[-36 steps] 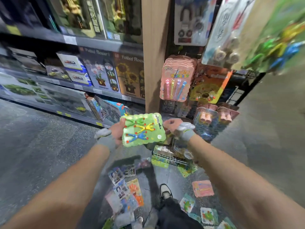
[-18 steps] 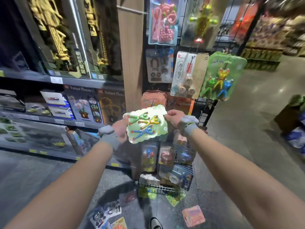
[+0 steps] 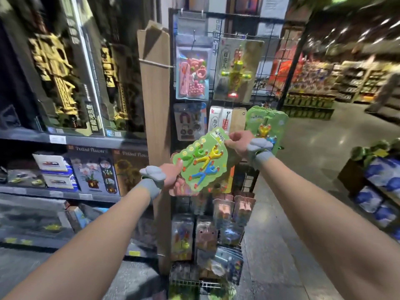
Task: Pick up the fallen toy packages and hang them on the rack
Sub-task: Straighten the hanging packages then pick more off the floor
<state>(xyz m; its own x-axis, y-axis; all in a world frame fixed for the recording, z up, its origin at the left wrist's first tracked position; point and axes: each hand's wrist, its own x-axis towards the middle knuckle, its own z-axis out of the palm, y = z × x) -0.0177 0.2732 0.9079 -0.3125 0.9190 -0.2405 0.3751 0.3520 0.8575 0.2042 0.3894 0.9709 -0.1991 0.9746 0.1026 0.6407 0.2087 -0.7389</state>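
A green toy package (image 3: 203, 164) with green, yellow and blue sticky figures is held tilted in front of the black wire rack (image 3: 236, 35). My left hand (image 3: 173, 175) grips its lower left edge, thumb on the front. My right hand (image 3: 239, 141) pinches its upper right corner near the hang hole. Just right of that corner, a bunch of matching green packages (image 3: 268, 122) hangs on the rack. Both wrists wear grey bands.
Other hung packages fill the rack: a pink bead set (image 3: 192, 70), a yellow figure card (image 3: 237, 70), a magnet set (image 3: 189, 122). A wooden post (image 3: 155, 100) stands left of the rack, with shelves of boxed toys (image 3: 65, 83) beyond. A low display (image 3: 376, 180) stands at right.
The view has lifted from the floor to the rack. Both hands raised the green package up and right, tilting its top corner toward the hanging green packages.
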